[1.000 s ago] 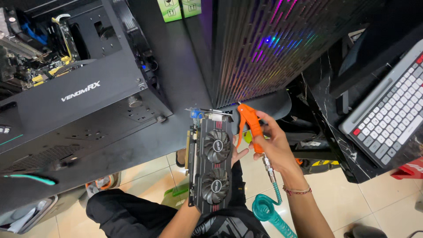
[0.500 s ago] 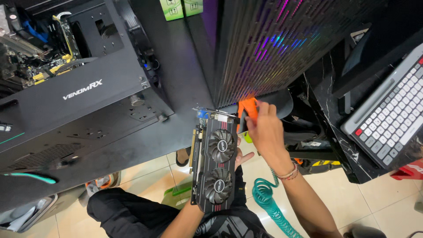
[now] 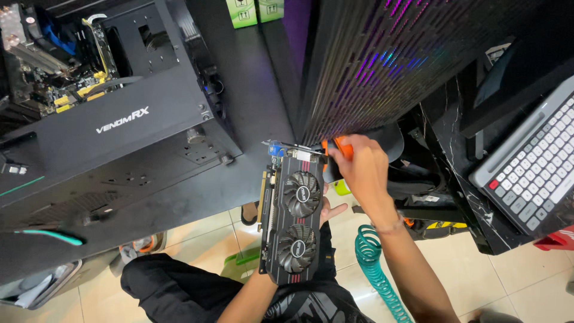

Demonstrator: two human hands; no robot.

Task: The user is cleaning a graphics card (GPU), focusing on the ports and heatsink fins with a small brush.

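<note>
My left hand (image 3: pixel 327 210) holds a black graphics card (image 3: pixel 294 215) with two fans upright over my lap, fingers showing at its right edge. My right hand (image 3: pixel 362 172) is wrapped around an orange air blow gun (image 3: pixel 335 148), held at the card's top right corner near its metal bracket. A teal coiled hose (image 3: pixel 372 263) hangs down from the gun beside my right forearm.
An open black computer case (image 3: pixel 119 119) with a motherboard (image 3: pixel 54 78) lies at the left on a black desk (image 3: pixel 251 90). A mesh panel with coloured lights (image 3: pixel 382 66) rises ahead. A keyboard (image 3: pixel 532 173) sits at the right. Tiled floor lies below.
My right hand has moved the orange blow gun up and left, from beside the card's right edge to its top corner. The card has stayed nearly still in my left hand.
</note>
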